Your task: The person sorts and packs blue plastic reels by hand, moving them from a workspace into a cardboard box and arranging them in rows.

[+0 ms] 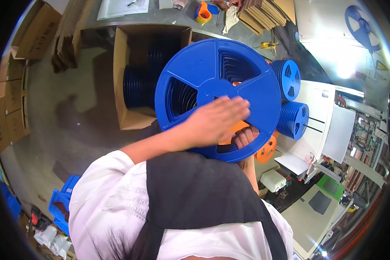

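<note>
A stack of large blue reels (258, 104) is in front of my chest, its round top face with cut-out windows turned toward me. My left hand (219, 119) lies across the hub of the top reel with its fingers stretched out. My right hand (246, 137) reaches in at the lower right window, its fingers curled around the reels. Something orange shows through the windows beneath. Left of the stack, an open cardboard box (121, 82) holds more dark blue reels (135, 86) standing on edge.
Two smaller-looking stacks of blue reels (291, 80) and an orange reel (266, 149) are at the right, near a white machine surface (318, 97). A grey table (160, 17) with tape rolls (203, 14) and flattened cardboard (260, 16) is beyond. Blue bins (60, 201) stand lower left.
</note>
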The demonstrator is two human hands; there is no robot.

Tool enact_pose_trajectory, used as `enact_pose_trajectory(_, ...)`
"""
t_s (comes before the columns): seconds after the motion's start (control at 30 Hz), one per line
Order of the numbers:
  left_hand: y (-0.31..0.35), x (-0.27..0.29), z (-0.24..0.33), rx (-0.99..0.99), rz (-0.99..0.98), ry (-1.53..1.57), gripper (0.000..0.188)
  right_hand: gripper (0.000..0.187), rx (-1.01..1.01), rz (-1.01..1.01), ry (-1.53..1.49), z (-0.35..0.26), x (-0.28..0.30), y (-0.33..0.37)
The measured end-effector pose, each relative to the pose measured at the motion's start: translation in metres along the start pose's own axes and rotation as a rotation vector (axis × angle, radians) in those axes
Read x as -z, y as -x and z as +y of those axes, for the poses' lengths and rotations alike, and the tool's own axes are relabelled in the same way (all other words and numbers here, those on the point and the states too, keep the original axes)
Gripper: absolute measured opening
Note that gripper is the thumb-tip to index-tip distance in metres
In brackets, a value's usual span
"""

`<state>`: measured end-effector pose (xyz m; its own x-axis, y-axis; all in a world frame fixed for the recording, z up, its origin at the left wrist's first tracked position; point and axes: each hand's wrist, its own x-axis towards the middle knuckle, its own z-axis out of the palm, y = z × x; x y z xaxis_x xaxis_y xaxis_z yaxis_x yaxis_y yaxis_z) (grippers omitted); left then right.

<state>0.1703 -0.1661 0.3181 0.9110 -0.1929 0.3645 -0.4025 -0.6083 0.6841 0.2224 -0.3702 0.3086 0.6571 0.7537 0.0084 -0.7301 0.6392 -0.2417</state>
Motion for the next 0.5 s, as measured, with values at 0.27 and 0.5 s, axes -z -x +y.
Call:
enact_pose_trajectory(0.27,0.084,0.013,-0.09,0.647,0.26,-0.349,0.059,0.048,0.048,0.035,-0.017,-0.014,0.008,0.022)
enact_pose_trajectory(0.5,0.078,0.014,-0.022,0.354,0.113,0.023,0.059,0.049,0.075,0.052,0.019,-0.015,0.005,0.02)
